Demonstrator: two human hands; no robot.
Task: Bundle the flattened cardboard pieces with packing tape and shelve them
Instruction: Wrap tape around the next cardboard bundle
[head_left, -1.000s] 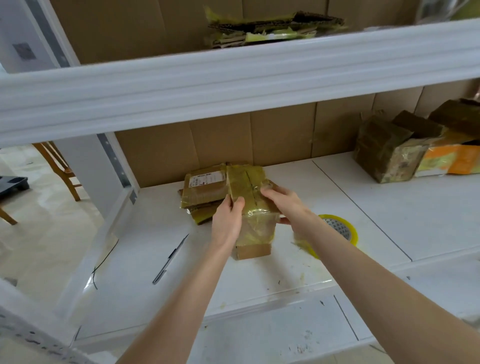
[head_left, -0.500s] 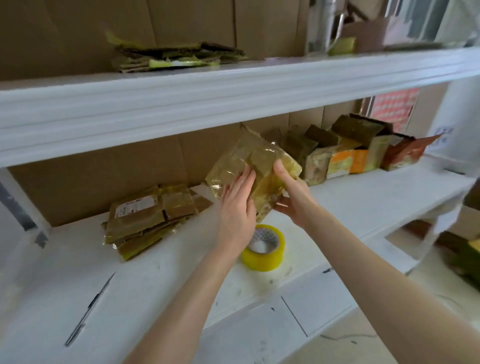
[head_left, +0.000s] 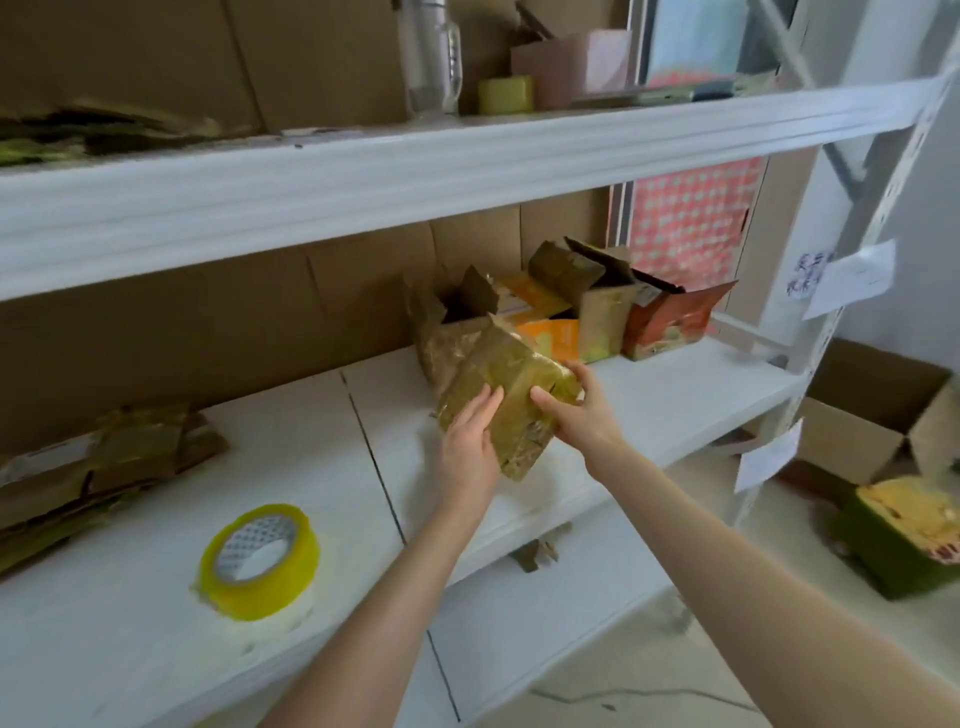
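Note:
A tape-wrapped cardboard bundle (head_left: 501, 387) is held tilted above the white shelf (head_left: 670, 400), just in front of a row of similar wrapped bundles (head_left: 582, 291). My left hand (head_left: 470, 441) lies against its lower left face with fingers fairly straight. My right hand (head_left: 579, 410) grips its right edge, thumb on the front and fingers curled behind. A roll of yellow packing tape (head_left: 260, 561) lies flat on the shelf at the front left. More flattened cardboard (head_left: 98, 467) is piled at the far left.
An upper shelf beam (head_left: 415, 171) crosses overhead, carrying a clear bottle (head_left: 431, 57), small boxes and flat cardboard. The shelf's right upright (head_left: 852, 291) has paper labels. Open boxes (head_left: 883, 415) and a green box (head_left: 914, 535) sit on the floor at right.
Both hands have carried the wrapped bundle from the cardboard pile at the left over to the right, up to the row of stored bundles. The camera has swung right with them.

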